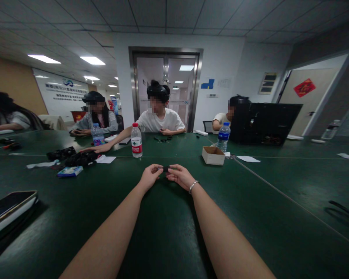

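Observation:
Both my arms stretch forward over a dark green table point(165, 240). A small black piece point(165, 169) is pinched between my two hands; its exact kind is too small to make out. My left hand point(150, 176) is closed on its left end, thumb and fingers together. On the other end my right hand point(181, 176) is closed too, with a silver bracelet point(193, 186) round the wrist. The piece is held just above the tabletop, roughly level between the fingertips.
Ahead stands a red-capped water bottle point(136, 141). To the right are an open cardboard box point(213, 156), a blue-capped bottle point(223, 137) and a large black case point(264, 123). Black gear point(75, 157) and a phone point(11, 205) lie left. Across sits a person point(161, 118), one arm outstretched.

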`<state>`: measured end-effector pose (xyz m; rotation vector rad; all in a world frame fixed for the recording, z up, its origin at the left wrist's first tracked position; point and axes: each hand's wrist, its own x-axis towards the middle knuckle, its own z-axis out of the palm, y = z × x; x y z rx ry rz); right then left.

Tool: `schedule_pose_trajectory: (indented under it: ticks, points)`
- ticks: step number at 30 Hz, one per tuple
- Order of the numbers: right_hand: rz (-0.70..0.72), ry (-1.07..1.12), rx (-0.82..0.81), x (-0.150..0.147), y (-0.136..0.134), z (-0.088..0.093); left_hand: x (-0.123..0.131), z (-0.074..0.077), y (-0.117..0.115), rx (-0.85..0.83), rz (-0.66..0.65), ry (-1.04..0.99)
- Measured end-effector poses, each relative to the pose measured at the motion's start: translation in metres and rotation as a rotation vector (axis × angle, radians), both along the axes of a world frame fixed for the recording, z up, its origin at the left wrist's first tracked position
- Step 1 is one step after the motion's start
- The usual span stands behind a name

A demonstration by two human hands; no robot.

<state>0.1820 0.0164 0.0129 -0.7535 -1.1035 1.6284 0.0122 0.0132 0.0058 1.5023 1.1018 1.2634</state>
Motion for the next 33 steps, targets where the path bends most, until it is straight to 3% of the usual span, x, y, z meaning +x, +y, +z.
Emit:
schedule_pose_trajectory:
  ticks: [7, 16, 24, 30, 33]
  points:
    - [-0.022, -0.081, -0.042, -0.003, 0.004, 0.001, 0.001, 0.009, -0.009, 0.018, -0.066, 0.043]
    - [-0.005, -0.072, -0.003, -0.004, -0.003, 0.006, 0.000, 0.001, -0.001, -0.005, -0.002, 0.004]
    - [-0.028, -0.076, -0.030, -0.006, -0.001, 0.003, 0.001, 0.004, -0.004, 0.013, -0.052, 0.052]
    - [-0.003, -0.036, 0.025, -0.003, -0.001, 0.002, 0.000, -0.002, 0.002, 0.008, 0.008, 0.014]
    - [-0.008, -0.014, 0.025, -0.002, -0.001, 0.001, 0.000, 0.000, 0.000, 0.019, -0.023, 0.026]
